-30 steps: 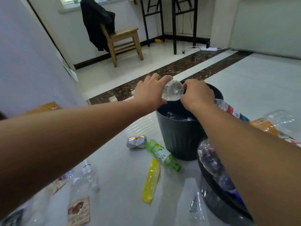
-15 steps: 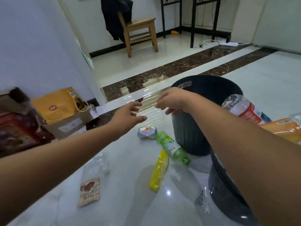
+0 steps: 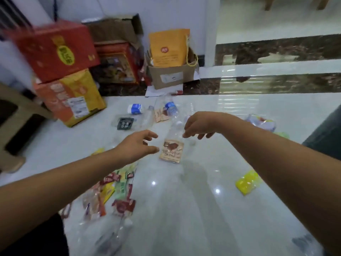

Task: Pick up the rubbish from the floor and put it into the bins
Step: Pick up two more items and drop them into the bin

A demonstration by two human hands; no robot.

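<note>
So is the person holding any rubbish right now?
No, the left hand and right hand are both open and empty, held out either side of a clear bottle lying on the floor.

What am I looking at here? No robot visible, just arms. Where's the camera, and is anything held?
No machine: a person works bare-handed, and the one camera sits on their head, looking forward and down. The left hand and right hand reach toward a clear bottle with a brown label lying on the glossy white floor. Both hands are open and hold nothing. Other rubbish lies around: a black packet, a blue-labelled bottle, a yellow wrapper. Cardboard boxes stand by the wall; a dark bin shows at the right edge.
</note>
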